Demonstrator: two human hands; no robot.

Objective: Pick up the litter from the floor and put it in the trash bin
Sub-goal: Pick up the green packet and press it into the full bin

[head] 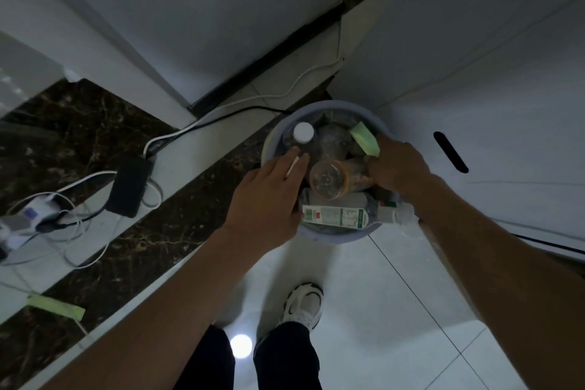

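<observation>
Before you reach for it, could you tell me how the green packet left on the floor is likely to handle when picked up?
The green packet looks flat and thin, so it is probably light and somewhat floppy. Lying flat on the floor, it should not roll, but may need pinching at an edge.

- Left hand (pixel 269 196) reaches forward palm down, fingers nearly straight, pinching a white stick (pixel 292 167) between two of them.
- Right hand (pixel 399 168) curls its fingers downward round a bottle (pixel 327 179).
- Both forearms bare, extended.
</observation>
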